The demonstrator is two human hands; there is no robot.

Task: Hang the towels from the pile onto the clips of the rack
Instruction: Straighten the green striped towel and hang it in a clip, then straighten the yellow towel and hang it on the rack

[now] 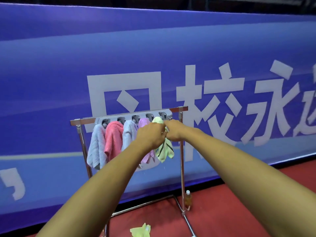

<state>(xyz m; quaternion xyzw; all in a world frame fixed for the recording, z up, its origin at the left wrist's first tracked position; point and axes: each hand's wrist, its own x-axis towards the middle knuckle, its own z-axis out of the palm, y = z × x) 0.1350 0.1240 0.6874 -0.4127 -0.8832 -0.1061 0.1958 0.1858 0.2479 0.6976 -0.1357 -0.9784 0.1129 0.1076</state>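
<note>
**Last towel at the right-most clip: the bite is not proven**

My right hand [174,131] is curled and pinches the pale green terry towel with dark stripes [165,149] just under its top fold. My left hand [151,134] meets it from the left, and its fingers seem to curl on the same fold. The top of the towel sits at the right-most clip of the grey plastic clip strip [128,116], and the rest hangs below both hands.

What can go wrong, in my judgement:

- If I let go before the clip really bites the cloth, the towel can slide out and fall on the red floor [230,211].
- If I pull down hard to test it, the light chrome tube rack [182,168] may rock. A small bottle of amber liquid [188,199] stands just beside its right post.
- My left wrist lies across the lilac towel [148,157], so a careless retreat may drag it from its clip.

What I cannot see:

- The hands cover the mouth of the clip, so I cannot tell if the cloth is inside.
- The back of the left hand hides its fingertips.
- A crumpled yellow-green cloth [141,230] lies on the near floor, at the very bottom of the view. I cannot tell if more of the pile is below the picture.
- My left arm hides the left foot of the rack.
</note>
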